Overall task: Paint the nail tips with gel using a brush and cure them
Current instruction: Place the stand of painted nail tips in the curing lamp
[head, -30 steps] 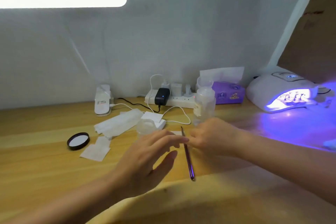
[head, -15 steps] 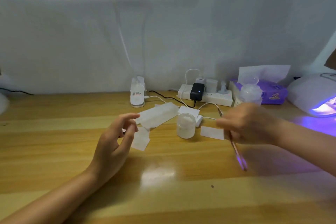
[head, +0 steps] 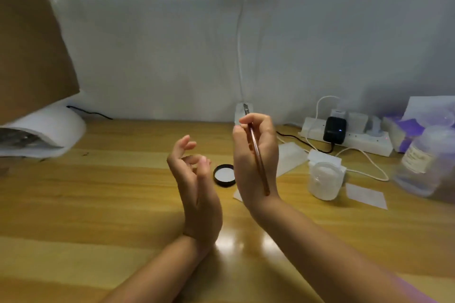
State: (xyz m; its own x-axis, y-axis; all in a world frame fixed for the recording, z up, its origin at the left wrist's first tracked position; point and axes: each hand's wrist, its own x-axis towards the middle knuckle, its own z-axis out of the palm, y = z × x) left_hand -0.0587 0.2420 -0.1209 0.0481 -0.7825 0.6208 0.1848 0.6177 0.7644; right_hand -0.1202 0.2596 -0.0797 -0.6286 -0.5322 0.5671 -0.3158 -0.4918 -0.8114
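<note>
Above a wooden desk (head: 98, 204), a person's right hand (head: 254, 165) pinches a slim brush (head: 257, 152) upright between thumb and fingers. The left hand (head: 197, 184) hovers just beside it, fingers loosely curled, holding nothing. Right of the brush stands a small clear jar (head: 323, 183).

Two bare forearms are reaching into view from below, and nothing is covering them: no sleeves are showing anywhere along their visible length. The left hand (head: 197, 187) is wearing no ring or glove that I can see, and its fingernails are looking short and plain. A thin dark line is crossing the left wrist, though I cannot tell whether it is a band or only a crease. The right hand (head: 254, 162) is likewise going without rings or a glove, its wrist bare.
</note>
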